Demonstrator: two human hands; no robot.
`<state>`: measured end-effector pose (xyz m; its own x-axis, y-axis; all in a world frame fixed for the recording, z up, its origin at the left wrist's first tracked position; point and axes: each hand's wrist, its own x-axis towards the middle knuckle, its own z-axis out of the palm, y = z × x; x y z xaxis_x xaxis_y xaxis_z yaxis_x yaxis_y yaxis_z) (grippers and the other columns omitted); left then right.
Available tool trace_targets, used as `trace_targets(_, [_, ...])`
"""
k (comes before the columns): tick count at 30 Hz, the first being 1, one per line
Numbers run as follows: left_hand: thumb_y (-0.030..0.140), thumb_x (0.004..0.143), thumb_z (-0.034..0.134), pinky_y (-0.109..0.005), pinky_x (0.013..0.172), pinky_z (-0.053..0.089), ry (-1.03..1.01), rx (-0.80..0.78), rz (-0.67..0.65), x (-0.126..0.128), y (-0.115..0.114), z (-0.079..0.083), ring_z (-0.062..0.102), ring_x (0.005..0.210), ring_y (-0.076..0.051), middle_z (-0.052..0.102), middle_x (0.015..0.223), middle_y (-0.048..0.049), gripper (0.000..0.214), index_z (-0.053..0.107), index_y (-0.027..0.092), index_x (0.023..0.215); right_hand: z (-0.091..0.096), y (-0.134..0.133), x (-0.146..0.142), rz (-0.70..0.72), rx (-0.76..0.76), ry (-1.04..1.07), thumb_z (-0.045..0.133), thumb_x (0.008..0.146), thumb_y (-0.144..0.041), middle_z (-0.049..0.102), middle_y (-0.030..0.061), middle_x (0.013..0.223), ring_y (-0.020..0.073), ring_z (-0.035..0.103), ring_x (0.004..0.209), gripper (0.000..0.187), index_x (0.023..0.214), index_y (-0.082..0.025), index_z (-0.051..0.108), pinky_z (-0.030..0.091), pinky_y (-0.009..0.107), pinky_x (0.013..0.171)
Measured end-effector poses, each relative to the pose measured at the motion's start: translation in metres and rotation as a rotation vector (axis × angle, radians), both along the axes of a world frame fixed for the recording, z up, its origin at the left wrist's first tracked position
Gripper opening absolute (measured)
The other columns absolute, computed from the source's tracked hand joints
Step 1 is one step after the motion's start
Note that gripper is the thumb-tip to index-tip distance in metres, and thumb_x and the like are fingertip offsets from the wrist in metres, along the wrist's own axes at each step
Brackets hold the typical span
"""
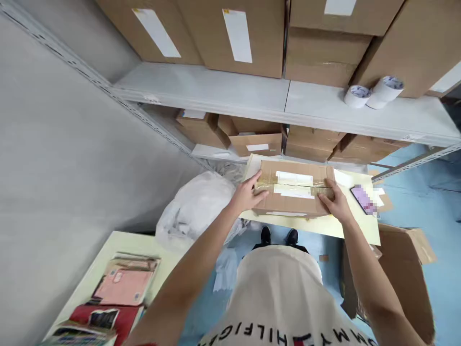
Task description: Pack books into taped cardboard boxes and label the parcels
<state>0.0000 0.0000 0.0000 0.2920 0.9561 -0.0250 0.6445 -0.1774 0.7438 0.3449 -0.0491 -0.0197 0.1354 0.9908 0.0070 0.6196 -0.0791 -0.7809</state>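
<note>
Cardboard box (pixel 288 205) lies at the centre of the frame on a pale yellow table (pixel 324 226), a clear glossy tape strip along its top seam and two white labels, their print too small to read. The left hand (pixel 248 194) rests on the box's left end, fingers spread flat on the top and not closed around anything. The right hand (pixel 336 204) covers the right end, fingers over the top edge. Its thumb is hidden, so whether it clamps the box cannot be told.

Just right of the box lies one phone (pixel 363 199), its screen blurred out. Two white tape rolls (pixel 357 96) stand at upper right on a smooth grey shelf (pixel 216 89), beneath brown cartons cut off by the frame's top. One crumpled white plastic bag (pixel 196 206) sits left of centre.
</note>
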Motion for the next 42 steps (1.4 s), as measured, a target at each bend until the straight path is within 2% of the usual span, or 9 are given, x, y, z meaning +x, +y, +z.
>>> trace_targets(7, [0.042,0.084,0.06,-0.039,0.112,0.04,0.04,0.069,-0.013,-0.012,-0.025,-0.003,0.045,0.138,-0.029,0.046,0.152,-0.0122,0.077,0.035,0.017,0.153,-0.008,-0.033,-0.013,-0.011,0.015,-0.055,0.062,0.083,-0.057,0.056,0.015,0.141,0.0319,0.051,0.132,0.073,0.145,-0.02,0.048,0.041,0.051,0.11])
trace_targets(14, [0.044,0.087,0.055,-0.039,0.104,0.047,0.069,-0.098,0.062,0.0,-0.009,0.004,0.056,0.128,-0.029,0.055,0.146,-0.0088,0.076,0.03,0.021,0.155,-0.012,-0.007,-0.005,-0.02,-0.024,0.005,0.062,0.082,-0.057,0.058,0.0133,0.137,0.0309,0.053,0.129,0.072,0.144,-0.024,0.049,0.041,0.051,0.109])
trace_targets(18, [0.044,0.087,0.056,-0.038,0.105,0.045,0.117,-0.094,0.102,0.009,0.004,0.005,0.055,0.129,-0.028,0.056,0.144,-0.0066,0.073,0.033,0.024,0.154,-0.017,0.014,0.005,0.006,-0.003,0.071,0.063,0.082,-0.053,0.058,0.0128,0.138,0.0298,0.053,0.129,0.07,0.143,-0.021,0.05,0.04,0.048,0.111])
trace_targets(22, [0.045,0.087,0.058,-0.037,0.096,0.05,0.199,-0.032,0.136,0.017,0.002,0.002,0.066,0.11,-0.027,0.069,0.126,-0.0088,0.074,0.035,0.022,0.153,-0.03,0.024,0.006,0.026,-0.001,0.002,0.064,0.082,-0.046,0.06,0.0123,0.136,0.0302,0.054,0.127,0.068,0.143,-0.021,0.05,0.041,0.047,0.109])
trace_targets(26, [0.042,0.085,0.061,-0.034,0.085,0.053,0.251,-0.083,0.161,0.014,-0.014,-0.006,0.07,0.086,-0.023,0.075,0.105,-0.0065,0.076,0.035,0.021,0.153,-0.045,0.007,-0.006,0.038,-0.131,-0.086,0.063,0.081,-0.039,0.065,0.0132,0.128,0.0315,0.058,0.123,0.066,0.143,-0.019,0.051,0.045,0.048,0.105])
trace_targets(29, [0.042,0.086,0.058,-0.03,0.084,0.053,0.143,-0.118,0.185,0.005,-0.027,-0.015,0.069,0.083,-0.018,0.072,0.119,-0.0056,0.074,0.034,0.023,0.153,-0.047,-0.011,-0.015,0.016,-0.116,-0.111,0.061,0.083,-0.041,0.064,0.012,0.129,0.0306,0.057,0.124,0.065,0.145,-0.021,0.049,0.047,0.046,0.104])
trace_targets(34, [0.046,0.086,0.057,-0.029,0.095,0.051,-0.052,-0.157,0.221,-0.003,-0.04,-0.024,0.065,0.111,-0.021,0.06,0.14,-0.0075,0.075,0.034,0.022,0.153,-0.035,-0.022,-0.018,-0.005,-0.115,-0.156,0.061,0.083,-0.042,0.063,0.0117,0.129,0.031,0.061,0.119,0.064,0.144,-0.025,0.051,0.051,0.046,0.098])
trace_targets(36, [0.047,0.086,0.056,-0.029,0.097,0.051,-0.096,-0.187,0.21,0.001,-0.043,-0.026,0.065,0.114,-0.022,0.059,0.142,-0.009,0.076,0.034,0.02,0.154,-0.034,-0.024,-0.015,-0.014,-0.128,-0.169,0.06,0.084,-0.041,0.064,0.0125,0.128,0.0311,0.062,0.117,0.063,0.143,-0.024,0.052,0.051,0.046,0.096])
trace_targets(42, [0.046,0.089,0.052,-0.032,0.099,0.05,-0.007,-0.212,0.208,0.003,-0.04,-0.044,0.066,0.111,-0.023,0.058,0.142,-0.0084,0.072,0.034,0.019,0.153,-0.038,-0.027,-0.016,-0.03,-0.161,-0.194,0.058,0.084,-0.042,0.066,0.0137,0.125,0.0297,0.065,0.109,0.058,0.138,-0.021,0.057,0.053,0.043,0.091])
